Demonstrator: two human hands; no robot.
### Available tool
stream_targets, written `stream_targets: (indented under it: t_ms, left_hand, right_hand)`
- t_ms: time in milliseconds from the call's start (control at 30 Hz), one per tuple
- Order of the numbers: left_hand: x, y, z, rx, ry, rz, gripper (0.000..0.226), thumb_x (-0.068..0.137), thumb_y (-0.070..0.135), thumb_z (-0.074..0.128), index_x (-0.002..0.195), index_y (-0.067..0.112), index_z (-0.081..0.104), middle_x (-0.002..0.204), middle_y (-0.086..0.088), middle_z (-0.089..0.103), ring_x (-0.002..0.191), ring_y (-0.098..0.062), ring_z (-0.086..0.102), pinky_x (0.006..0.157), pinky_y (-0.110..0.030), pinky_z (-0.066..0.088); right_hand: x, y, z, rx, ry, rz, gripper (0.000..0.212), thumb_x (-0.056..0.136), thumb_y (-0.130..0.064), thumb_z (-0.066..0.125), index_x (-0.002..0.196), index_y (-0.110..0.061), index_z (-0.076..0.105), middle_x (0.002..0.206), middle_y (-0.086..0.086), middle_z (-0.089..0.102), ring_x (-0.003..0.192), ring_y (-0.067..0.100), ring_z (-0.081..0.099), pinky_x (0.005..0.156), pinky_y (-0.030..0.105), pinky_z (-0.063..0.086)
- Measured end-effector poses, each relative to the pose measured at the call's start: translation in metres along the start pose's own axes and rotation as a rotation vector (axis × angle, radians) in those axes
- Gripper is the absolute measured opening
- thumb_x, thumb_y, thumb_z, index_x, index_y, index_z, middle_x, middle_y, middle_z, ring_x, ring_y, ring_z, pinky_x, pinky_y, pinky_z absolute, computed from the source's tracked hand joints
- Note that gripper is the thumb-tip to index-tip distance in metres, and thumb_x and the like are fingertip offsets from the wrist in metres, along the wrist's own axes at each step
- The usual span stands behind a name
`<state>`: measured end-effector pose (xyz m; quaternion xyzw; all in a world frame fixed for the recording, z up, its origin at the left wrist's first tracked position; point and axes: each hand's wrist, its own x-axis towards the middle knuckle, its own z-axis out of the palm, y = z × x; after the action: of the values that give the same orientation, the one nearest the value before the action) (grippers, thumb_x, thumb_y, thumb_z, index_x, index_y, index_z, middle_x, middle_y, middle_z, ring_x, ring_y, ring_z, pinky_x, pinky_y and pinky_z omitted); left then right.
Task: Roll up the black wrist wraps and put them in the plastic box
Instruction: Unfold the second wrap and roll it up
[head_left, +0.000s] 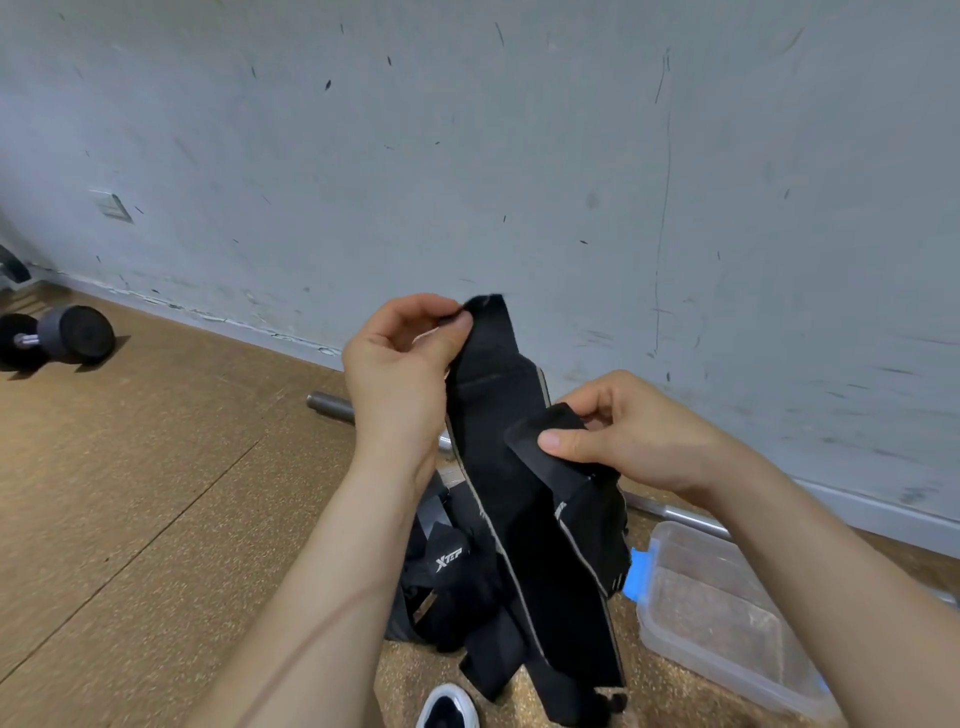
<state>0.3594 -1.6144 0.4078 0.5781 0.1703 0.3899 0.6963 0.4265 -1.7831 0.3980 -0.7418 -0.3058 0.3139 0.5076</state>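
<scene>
Head view: a black wrist wrap (498, 467) hangs unrolled above the floor (156, 493). Its top corner is pinched in the grip of the left hand (395, 364) and its folded end in the grip of the right hand (639, 436). More black wraps (441, 587) lie heaped beneath. The plastic box (717, 608) sits on the floor just right of them.

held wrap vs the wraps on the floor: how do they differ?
The held wrap hangs stretched long; floor wraps lie bunched in a heap. The held wrap is pinched by the left hand and right hand; floor wraps are untouched. Both black, unrolled, outside the plastic box.
</scene>
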Motion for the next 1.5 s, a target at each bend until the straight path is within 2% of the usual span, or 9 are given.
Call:
stream_targets:
  t_ms: [167, 433, 600, 767, 967, 1167, 1300, 1400, 1500]
  left_hand:
    - [0.002, 0.001, -0.001, -0.197, -0.213, -0.311, 0.028, 0.088, -0.002, 0.064, 0.115, 0.004, 0.063, 0.081, -0.005, 0.075, 0.074, -0.014, 0.072, 0.069, -0.028, 0.059]
    - [0.007, 0.005, -0.011, -0.17, -0.152, -0.08, 0.024, 0.1, -0.005, 0.042, 0.091, 0.012, 0.056, 0.06, 0.004, 0.062, 0.054, -0.009, 0.055, 0.055, -0.02, 0.046]
    - [-0.001, 0.006, -0.011, -0.096, -0.496, -0.278, 0.03, 0.096, -0.006, 0.029, 0.08, 0.007, 0.052, 0.05, 0.0, 0.042, 0.038, -0.008, 0.029, 0.04, -0.017, 0.02]
    - [-0.024, 0.001, 0.013, 0.226, -0.696, -0.356, 0.01, 0.101, 0.004, 0.045, 0.098, 0.007, 0.055, 0.045, 0.006, 0.051, 0.036, -0.003, 0.041, 0.039, -0.014, 0.028]
    - [-0.034, -0.016, 0.019, 0.331, -0.7, -0.392, 0.02, 0.1, 0.016, 0.056, 0.109, 0.004, 0.07, 0.093, -0.017, 0.076, 0.08, -0.024, 0.072, 0.079, -0.036, 0.058]
    - [-0.031, -0.007, 0.023, 0.199, -0.569, -0.402, 0.015, 0.1, 0.016, 0.053, 0.094, 0.007, 0.063, 0.049, 0.006, 0.057, 0.037, -0.003, 0.045, 0.037, -0.014, 0.035]
    - [-0.018, -0.005, 0.016, 0.162, -0.543, -0.407, 0.061, 0.072, 0.049, 0.082, 0.117, 0.023, 0.049, 0.051, 0.008, 0.044, 0.042, -0.007, 0.035, 0.042, -0.017, 0.032]
    - [-0.013, 0.001, 0.006, 0.156, -0.619, -0.372, 0.081, 0.051, 0.032, 0.085, 0.122, 0.035, 0.045, 0.058, 0.006, 0.043, 0.046, -0.008, 0.035, 0.049, -0.021, 0.034]
    - [-0.014, 0.0, 0.004, 0.235, -0.564, -0.349, 0.069, 0.057, 0.009, 0.073, 0.118, 0.032, 0.05, 0.069, 0.003, 0.047, 0.05, -0.008, 0.04, 0.052, -0.024, 0.036]
  right_hand:
    - [0.001, 0.002, -0.008, 0.026, 0.058, -0.015, 0.014, 0.092, -0.008, 0.066, 0.089, -0.012, 0.079, 0.083, 0.01, 0.077, 0.076, 0.021, 0.074, 0.069, 0.029, 0.058]
    - [0.006, 0.006, -0.025, 0.194, 0.337, 0.004, 0.01, 0.092, -0.014, 0.066, 0.09, -0.008, 0.075, 0.077, 0.006, 0.075, 0.068, 0.016, 0.07, 0.065, 0.027, 0.054]
    - [0.008, 0.007, -0.024, 0.313, 0.459, -0.006, 0.017, 0.094, -0.02, 0.066, 0.085, -0.007, 0.073, 0.073, 0.006, 0.074, 0.063, 0.015, 0.069, 0.058, 0.024, 0.054]
    - [0.011, 0.002, -0.015, 0.415, 0.461, -0.125, 0.018, 0.095, -0.02, 0.063, 0.08, -0.013, 0.071, 0.066, 0.001, 0.071, 0.057, 0.013, 0.066, 0.051, 0.021, 0.05]
    - [0.014, 0.001, -0.014, 0.624, 0.483, -0.176, 0.014, 0.093, -0.021, 0.064, 0.089, -0.009, 0.07, 0.075, 0.008, 0.072, 0.067, 0.021, 0.069, 0.062, 0.032, 0.059]
    - [0.011, 0.011, -0.023, 0.42, 0.18, -0.027, 0.028, 0.086, -0.029, 0.068, 0.106, -0.01, 0.073, 0.096, 0.011, 0.076, 0.083, 0.021, 0.071, 0.071, 0.028, 0.057]
    - [0.015, 0.016, -0.026, 0.36, 0.414, 0.038, 0.014, 0.095, -0.014, 0.062, 0.101, -0.009, 0.074, 0.074, 0.002, 0.071, 0.061, 0.014, 0.057, 0.055, 0.024, 0.042]
    - [0.015, 0.016, -0.03, 0.318, 0.502, 0.113, 0.015, 0.097, -0.017, 0.059, 0.096, -0.009, 0.072, 0.066, -0.002, 0.057, 0.051, 0.009, 0.036, 0.044, 0.021, 0.022]
    - [0.011, 0.011, -0.032, 0.362, 0.444, 0.155, 0.015, 0.101, -0.021, 0.053, 0.097, -0.016, 0.067, 0.072, -0.001, 0.059, 0.05, 0.008, 0.044, 0.04, 0.018, 0.03]
